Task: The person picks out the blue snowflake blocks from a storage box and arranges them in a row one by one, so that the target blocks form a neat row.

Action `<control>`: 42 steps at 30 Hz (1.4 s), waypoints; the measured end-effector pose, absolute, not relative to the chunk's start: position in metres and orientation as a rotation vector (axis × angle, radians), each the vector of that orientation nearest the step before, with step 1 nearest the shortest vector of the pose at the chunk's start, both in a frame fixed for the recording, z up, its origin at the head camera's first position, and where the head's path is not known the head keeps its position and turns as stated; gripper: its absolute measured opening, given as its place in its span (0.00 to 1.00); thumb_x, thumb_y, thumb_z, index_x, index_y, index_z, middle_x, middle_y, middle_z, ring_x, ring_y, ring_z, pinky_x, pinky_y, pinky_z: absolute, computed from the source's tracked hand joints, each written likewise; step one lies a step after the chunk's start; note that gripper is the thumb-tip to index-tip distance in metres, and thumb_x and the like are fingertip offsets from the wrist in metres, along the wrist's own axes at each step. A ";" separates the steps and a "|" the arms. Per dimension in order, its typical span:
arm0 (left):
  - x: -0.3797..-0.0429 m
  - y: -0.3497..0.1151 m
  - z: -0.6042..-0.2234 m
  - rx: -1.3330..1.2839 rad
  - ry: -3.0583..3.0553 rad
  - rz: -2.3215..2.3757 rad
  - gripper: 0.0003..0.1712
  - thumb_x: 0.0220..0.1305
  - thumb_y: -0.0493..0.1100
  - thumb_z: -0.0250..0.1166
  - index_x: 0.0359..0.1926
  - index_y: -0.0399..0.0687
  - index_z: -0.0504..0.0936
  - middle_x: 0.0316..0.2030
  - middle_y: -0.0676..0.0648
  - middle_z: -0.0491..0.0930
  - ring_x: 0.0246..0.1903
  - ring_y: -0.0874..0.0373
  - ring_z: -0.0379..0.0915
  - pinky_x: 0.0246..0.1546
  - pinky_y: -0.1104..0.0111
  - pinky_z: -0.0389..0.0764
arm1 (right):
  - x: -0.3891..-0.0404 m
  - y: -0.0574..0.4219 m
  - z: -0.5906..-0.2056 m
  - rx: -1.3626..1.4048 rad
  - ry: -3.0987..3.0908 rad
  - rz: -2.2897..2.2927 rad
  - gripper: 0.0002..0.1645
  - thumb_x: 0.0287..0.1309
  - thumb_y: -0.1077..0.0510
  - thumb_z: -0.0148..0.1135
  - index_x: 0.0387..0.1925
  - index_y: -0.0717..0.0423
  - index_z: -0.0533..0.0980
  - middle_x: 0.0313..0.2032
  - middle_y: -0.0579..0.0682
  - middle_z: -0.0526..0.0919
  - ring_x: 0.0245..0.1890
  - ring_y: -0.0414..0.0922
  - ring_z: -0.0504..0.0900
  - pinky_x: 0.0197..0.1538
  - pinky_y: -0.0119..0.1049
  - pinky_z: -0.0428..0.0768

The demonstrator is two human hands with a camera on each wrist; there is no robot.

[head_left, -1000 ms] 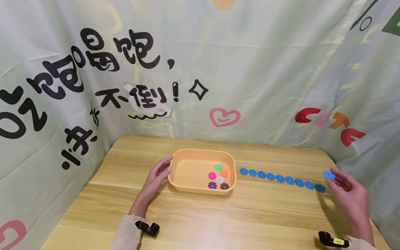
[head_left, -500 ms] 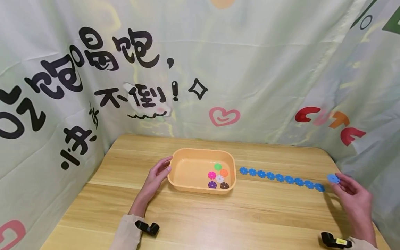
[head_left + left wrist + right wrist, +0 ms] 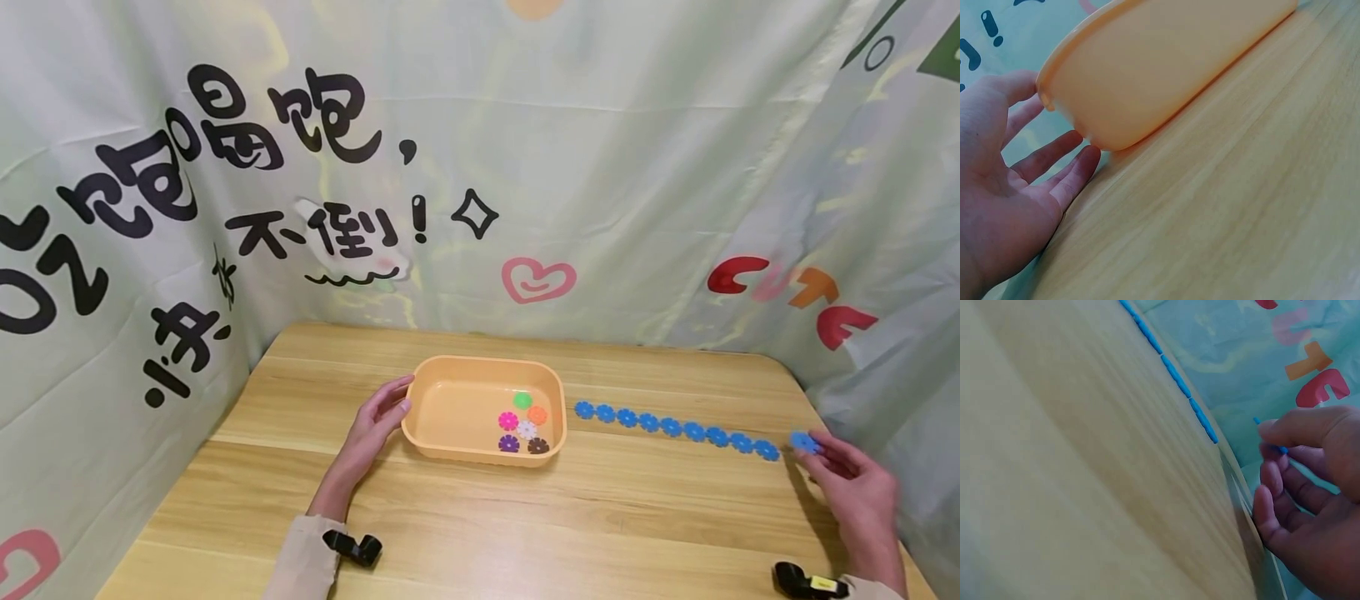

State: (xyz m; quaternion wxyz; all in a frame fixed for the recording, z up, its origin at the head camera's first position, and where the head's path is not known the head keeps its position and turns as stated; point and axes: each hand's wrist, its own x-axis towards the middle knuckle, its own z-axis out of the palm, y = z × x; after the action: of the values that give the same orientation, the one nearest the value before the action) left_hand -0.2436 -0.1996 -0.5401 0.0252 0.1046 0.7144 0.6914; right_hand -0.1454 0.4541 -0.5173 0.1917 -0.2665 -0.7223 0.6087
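Note:
In the head view my right hand pinches a blue notched plastic disc between thumb and fingers, just beyond the right end of a row of similar blue discs. The right wrist view shows the held disc nearly edge-on, mostly hidden by the fingers and raised off the table. My left hand rests its fairly straight fingertips against the left end of an orange plastic tray. Seen from the left wrist, the fingers touch the tray's rim and outer wall.
Inside the tray's right part lie several small discs: green, orange, pink, white, purple and brown. A printed cloth hangs behind the wooden table.
My right hand has moved rightward and down with the blue disc, away from the row's end and closer to the table. The left hand and tray have stayed put.

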 end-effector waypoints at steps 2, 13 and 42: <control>-0.243 -0.200 -0.541 0.320 2.207 2.136 0.26 0.76 0.49 0.61 0.71 0.53 0.72 0.69 0.41 0.71 0.67 0.45 0.70 0.55 0.64 0.82 | -0.144 0.455 -0.519 -0.757 -2.108 1.613 0.22 0.58 0.66 0.72 0.36 0.29 0.84 0.26 0.22 0.81 0.26 0.25 0.77 0.26 0.17 0.76; -0.243 -0.202 -0.542 0.327 2.208 2.138 0.26 0.77 0.48 0.61 0.72 0.53 0.72 0.69 0.41 0.71 0.67 0.45 0.69 0.54 0.64 0.83 | -0.146 0.460 -0.522 -0.749 -2.520 1.205 0.17 0.64 0.52 0.70 0.49 0.56 0.84 0.24 0.20 0.72 0.26 0.23 0.71 0.28 0.21 0.73; -0.247 -0.206 -0.547 0.312 2.222 2.111 0.27 0.77 0.50 0.61 0.73 0.53 0.71 0.70 0.41 0.70 0.68 0.45 0.68 0.55 0.64 0.82 | -0.148 0.446 -0.504 -0.707 -2.630 1.136 0.36 0.70 0.46 0.63 0.63 0.72 0.72 0.33 0.32 0.78 0.29 0.20 0.66 0.28 0.21 0.74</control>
State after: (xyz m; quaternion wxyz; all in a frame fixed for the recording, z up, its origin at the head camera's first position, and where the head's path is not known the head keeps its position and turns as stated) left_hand -0.2472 -0.2056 -0.5470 0.0304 0.1012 0.7208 0.6851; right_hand -0.1480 0.4459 -0.5045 0.0954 -0.2384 -0.8872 0.3834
